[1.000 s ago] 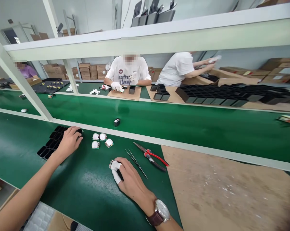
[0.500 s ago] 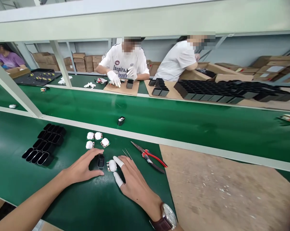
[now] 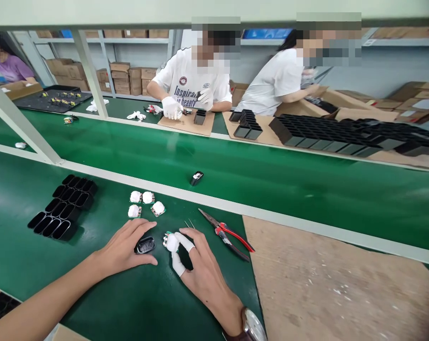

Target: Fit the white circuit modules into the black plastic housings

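My left hand curves around a small black plastic case, thumb and forefinger spread wide on either side of it. The case is tipped so that its open mouth shows; whether the hand touches it I cannot tell. In my right hand, thumb and forefinger, both in white finger cots, pinch a small circuit board topped with a white lump. The board is slightly tilted, just right of the case. Several similar boards with white lumps lie beyond my hands.
Rows of black cases stand at left. Red-handled pliers lie beside a brown board at right. Past a pale rail, a filled case sits on the green belt. Co-workers sit opposite, near stacked black boxes.
The black case by my left hand has gone from upright to tipped. My right fingers have closed on the circuit board and tilted it. The view has shifted, and the filled case appears farther right.
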`<state>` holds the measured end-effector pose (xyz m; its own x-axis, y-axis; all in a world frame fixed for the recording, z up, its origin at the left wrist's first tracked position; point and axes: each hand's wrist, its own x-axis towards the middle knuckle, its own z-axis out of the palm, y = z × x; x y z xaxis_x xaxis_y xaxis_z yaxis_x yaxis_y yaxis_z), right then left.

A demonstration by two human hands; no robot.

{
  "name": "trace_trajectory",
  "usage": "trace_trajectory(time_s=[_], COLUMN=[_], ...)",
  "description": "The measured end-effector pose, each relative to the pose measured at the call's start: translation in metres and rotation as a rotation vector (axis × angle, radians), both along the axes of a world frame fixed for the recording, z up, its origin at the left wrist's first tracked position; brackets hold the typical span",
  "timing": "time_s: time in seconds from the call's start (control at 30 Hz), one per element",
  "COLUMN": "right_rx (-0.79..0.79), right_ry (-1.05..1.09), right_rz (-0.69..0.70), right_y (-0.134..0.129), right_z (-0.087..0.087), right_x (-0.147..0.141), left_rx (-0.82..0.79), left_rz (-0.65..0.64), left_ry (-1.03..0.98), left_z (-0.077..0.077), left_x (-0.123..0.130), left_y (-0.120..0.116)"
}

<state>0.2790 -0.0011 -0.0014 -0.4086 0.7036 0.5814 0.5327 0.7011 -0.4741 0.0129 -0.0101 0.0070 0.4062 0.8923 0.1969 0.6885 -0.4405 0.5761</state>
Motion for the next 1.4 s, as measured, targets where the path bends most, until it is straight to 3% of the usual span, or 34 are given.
trace_trajectory(time_s=[0.2, 0.27, 0.37, 0.5, 1.4], right_rx=[-0.053, -0.056, 0.007, 0.091, 0.075], right_ry=[0.131, 0.171, 0.165, 0.093, -0.111], right_rz=[-0.026, 0.014, 0.088, 0.096, 0.079], right_y=[-0.004, -0.009, -0.017, -0.023, -0.023], right_z=[0.007, 0.011, 0.015, 0.015, 0.015], right_x=[-0.002, -0.004, -0.008, -0.012, -0.013], left_rx=[-0.256, -0.222, -0.044, 0.121, 0.196], left_rz=[-0.107, -0.101, -0.113, -0.148, -0.226], left_ry=[-0.06, -0.078, -0.118, -0.087, -0.014], left_z=[0.019, 0.016, 0.009, 0.004, 0.004], left_x=[-0.009, -0.007, -0.001, 0.006, 0.01], left_y=[0.004, 0.005, 0.005, 0.003, -0.002])
